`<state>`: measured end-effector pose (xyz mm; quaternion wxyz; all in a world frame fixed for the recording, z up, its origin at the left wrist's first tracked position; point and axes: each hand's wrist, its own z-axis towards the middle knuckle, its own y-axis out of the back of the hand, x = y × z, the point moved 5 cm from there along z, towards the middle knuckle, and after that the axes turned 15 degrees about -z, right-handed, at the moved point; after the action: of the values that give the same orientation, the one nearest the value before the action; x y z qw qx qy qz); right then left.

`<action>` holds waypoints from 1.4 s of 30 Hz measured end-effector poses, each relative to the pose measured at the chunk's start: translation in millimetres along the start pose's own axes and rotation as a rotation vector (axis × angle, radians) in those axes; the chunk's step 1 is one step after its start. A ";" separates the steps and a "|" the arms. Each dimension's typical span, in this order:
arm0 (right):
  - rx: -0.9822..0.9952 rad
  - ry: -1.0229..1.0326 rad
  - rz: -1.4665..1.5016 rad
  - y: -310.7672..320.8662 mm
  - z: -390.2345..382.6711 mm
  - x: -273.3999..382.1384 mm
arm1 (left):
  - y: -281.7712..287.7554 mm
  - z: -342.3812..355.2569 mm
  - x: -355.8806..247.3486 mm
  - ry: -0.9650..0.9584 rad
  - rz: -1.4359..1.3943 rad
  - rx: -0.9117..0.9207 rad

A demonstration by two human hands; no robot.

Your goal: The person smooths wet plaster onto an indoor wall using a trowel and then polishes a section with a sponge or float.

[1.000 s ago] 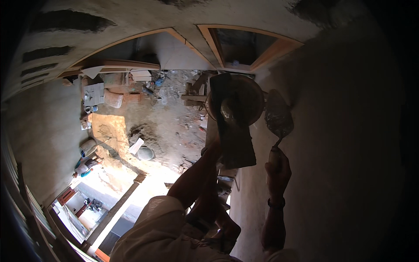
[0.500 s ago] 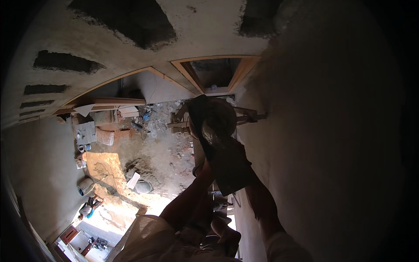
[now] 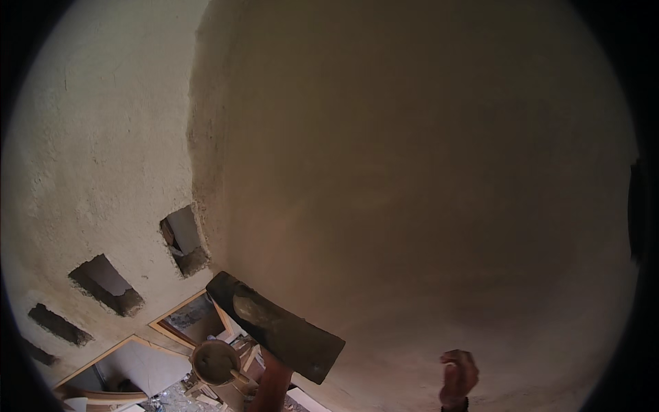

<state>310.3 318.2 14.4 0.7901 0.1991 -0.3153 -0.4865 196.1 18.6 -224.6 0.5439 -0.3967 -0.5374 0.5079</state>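
Note:
A long, dark rectangular mortar board [image 3: 295,340] slants across the lower middle, with a pale patch of wet mortar [image 3: 248,309] near its upper left end. My left forearm [image 3: 272,384] rises to the board's underside. The left hand itself is hidden behind the board, which it holds up. Farther right, my right hand [image 3: 458,378] is raised in front of the brown wall, its fingers curled in. Whatever may be inside those fingers does not show, and I cannot tell if the hand touches the wall.
A smooth plastered wall [image 3: 425,192] fills the middle and right. The paler left wall [image 3: 103,165] has several rectangular holes. Below stands a round pan [image 3: 216,362] of grey mortar with a handle-like stick [image 3: 240,376] at its rim, beside wooden frames [image 3: 165,321] and rubble [image 3: 180,397].
The view has swung up toward the walls. My right hand has come away from the board and is now apart, to the right. The board stays with my left arm, lower in view.

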 end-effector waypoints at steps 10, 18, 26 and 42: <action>-1.117 -0.229 -1.310 410.1 4.7 -132.3 | -215.2 45.6 83.5 -0.099 0.108 0.225; -1.195 -0.390 -1.183 470.4 -46.8 -323.0 | -359.8 42.6 133.6 -0.092 0.048 0.060; -1.168 -0.283 -0.889 456.3 -56.6 -340.3 | -407.2 30.6 159.2 -0.082 0.109 0.049; -1.139 -0.259 -0.908 438.5 -17.1 -211.5 | -440.9 -83.0 333.3 0.282 0.085 0.192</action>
<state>534.8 703.6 210.2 0.4485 -0.1899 0.0085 -0.8733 302.6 279.8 257.9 0.6275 -0.4324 -0.3874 0.5188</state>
